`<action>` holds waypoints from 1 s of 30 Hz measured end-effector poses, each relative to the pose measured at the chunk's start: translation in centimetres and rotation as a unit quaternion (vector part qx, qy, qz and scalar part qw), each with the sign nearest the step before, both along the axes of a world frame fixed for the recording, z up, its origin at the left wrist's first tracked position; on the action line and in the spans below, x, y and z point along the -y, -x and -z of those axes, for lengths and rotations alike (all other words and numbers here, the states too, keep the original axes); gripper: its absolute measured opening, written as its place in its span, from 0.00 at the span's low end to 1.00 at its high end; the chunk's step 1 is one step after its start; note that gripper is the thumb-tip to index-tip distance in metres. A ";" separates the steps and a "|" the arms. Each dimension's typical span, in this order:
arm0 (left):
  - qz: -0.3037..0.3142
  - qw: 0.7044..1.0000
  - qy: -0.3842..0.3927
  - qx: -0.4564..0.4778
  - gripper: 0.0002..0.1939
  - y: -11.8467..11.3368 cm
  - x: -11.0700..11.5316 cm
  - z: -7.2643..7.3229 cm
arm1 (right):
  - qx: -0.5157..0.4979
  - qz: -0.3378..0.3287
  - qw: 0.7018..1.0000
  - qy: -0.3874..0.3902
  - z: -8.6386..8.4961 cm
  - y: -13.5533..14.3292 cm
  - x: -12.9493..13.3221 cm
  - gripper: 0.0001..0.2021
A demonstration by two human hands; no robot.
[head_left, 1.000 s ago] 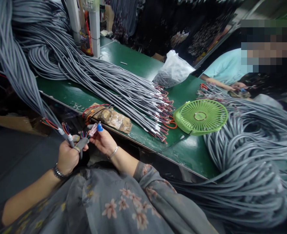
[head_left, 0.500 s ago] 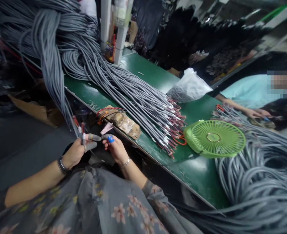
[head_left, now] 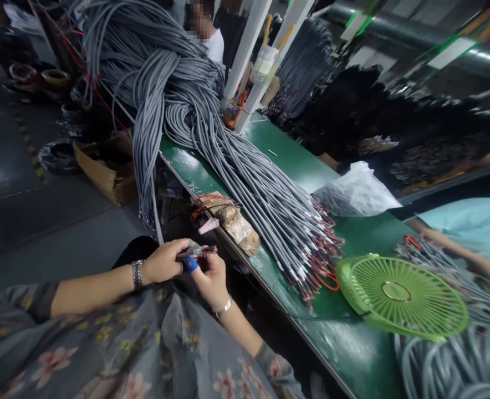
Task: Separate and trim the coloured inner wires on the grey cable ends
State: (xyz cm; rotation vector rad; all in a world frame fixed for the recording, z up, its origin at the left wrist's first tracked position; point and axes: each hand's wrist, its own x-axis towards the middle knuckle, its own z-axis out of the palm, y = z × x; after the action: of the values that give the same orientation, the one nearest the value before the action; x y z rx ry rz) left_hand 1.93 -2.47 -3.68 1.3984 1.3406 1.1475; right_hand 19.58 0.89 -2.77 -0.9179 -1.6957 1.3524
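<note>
My left hand (head_left: 167, 262) is closed round the end of a grey cable (head_left: 157, 224), whose length comes from the bundle hanging off the table. My right hand (head_left: 212, 281), with a blue wrap (head_left: 192, 265) on one finger, pinches the same cable end close beside the left. Thin dark and reddish wires stick out between the fingers. Both hands are near my lap, left of the green table (head_left: 187, 169). A large bundle of grey cables (head_left: 245, 166) lies along the table, its white and red ends to the right.
A green fan (head_left: 403, 293) stands at the right, near more grey cables. A taped cardboard piece (head_left: 239, 227) lies at the table edge. Behind are a plastic bag (head_left: 359, 188) and white posts (head_left: 255, 83). A person's arm (head_left: 457, 244) reaches in at the right; another person sits behind the bundle.
The view has swung, shifting the table scene right and down. My hands have come together; the cable end, earlier upright in my left hand, now lies sideways between both hands.
</note>
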 end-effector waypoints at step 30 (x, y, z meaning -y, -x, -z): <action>-0.047 0.993 0.054 0.096 0.24 3.3 -0.4 -5.0 | 0.006 -0.046 0.996 0.081 1.4 1.5 -1.2 0.22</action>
State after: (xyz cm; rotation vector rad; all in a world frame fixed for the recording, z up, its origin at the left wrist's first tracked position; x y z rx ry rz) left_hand -1.35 -2.08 1.33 1.1276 1.3218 1.2203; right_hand 18.06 2.09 -4.20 -0.9502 -1.6731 1.5666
